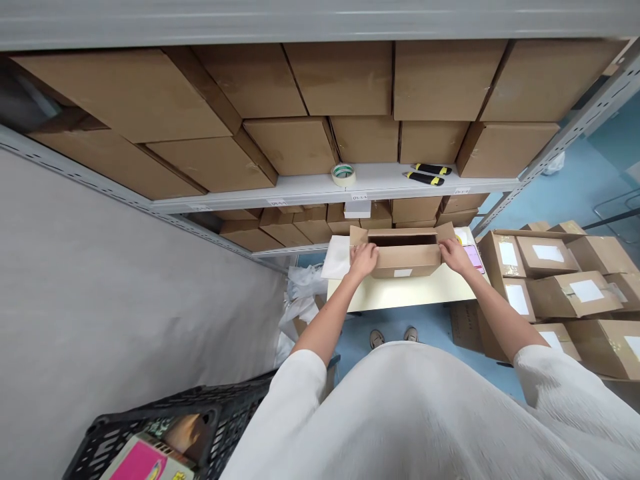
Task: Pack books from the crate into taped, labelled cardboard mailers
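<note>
A cardboard box [406,257] with a small white label on its near side stands on a cream table [400,293]. Its top is partly open, with a dark gap along the upper side and end flaps sticking out left and right. My left hand [364,259] grips the box's left end, fingers bent over the flap and edge. At the right end, my right hand [454,255] holds the other flap between thumb and fingers. White sheets [336,257] lie left of the box. A phone with a pink screen [474,259] lies beside my right hand.
A grey metal shelf [370,177] full of cardboard boxes rises ahead, bearing a tape roll [343,175] and two yellow-black utility knives [425,179]. Labelled boxes [583,293] are stacked on the right. A black crate [215,427] stands lower left, near plastic wrapping [303,287].
</note>
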`<state>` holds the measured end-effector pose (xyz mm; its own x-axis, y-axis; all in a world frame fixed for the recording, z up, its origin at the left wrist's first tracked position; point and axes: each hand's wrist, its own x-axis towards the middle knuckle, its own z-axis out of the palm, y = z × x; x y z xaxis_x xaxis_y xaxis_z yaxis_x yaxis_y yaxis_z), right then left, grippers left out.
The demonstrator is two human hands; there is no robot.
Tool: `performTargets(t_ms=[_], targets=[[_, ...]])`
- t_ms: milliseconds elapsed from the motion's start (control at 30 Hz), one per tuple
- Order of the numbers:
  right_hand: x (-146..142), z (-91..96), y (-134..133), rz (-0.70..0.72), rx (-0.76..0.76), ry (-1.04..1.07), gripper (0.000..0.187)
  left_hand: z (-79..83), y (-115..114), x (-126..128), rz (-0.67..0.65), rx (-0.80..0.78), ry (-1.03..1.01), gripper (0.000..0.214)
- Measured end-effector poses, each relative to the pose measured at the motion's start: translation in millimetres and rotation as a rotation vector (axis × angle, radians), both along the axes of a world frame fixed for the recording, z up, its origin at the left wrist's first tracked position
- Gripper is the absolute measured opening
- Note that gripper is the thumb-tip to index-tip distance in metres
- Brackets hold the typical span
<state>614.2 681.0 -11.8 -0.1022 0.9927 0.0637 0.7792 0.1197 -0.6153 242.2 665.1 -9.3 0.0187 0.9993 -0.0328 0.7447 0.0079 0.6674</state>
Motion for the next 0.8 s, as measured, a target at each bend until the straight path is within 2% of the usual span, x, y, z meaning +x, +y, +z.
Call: performTargets(t_ms=[133,300,400,467,633,800], targets=[[7.1,-0.1,9.7,0.013,-0.023,0.016,0.042,-2.9,3.7,-6.1,0.008,-0.132,-0.092,0.037],[14.5,1.0,21.3,0.118,-0.092,-0.018,0.038,-12.2,-7.5,-20.1,-0.191,-0.197,-0.130,0.025],[18.5,0.3,25.0,0.229,-0.157,-0.031,0.045,-18.4,-18.8,-23.5,-0.276,-0.199,-0.057,0.060],[19.5,0.0,27.7,0.285,-0.180,-0.060,0.056,-21.9,-25.3,-22.2,-0.314,-0.177,-0.005,0.069],[11.6,1.3,45.0,0.312,-0.115,-0.143,0.077,-27.2,-33.2,-17.3,-0.408,-0.155,0.059,0.048],[-9.5,1.0,70.9,0.365,-0.065,-0.196,0.093,-31.2,-31.7,-18.5,-0.430,-0.164,0.045,0.045]])
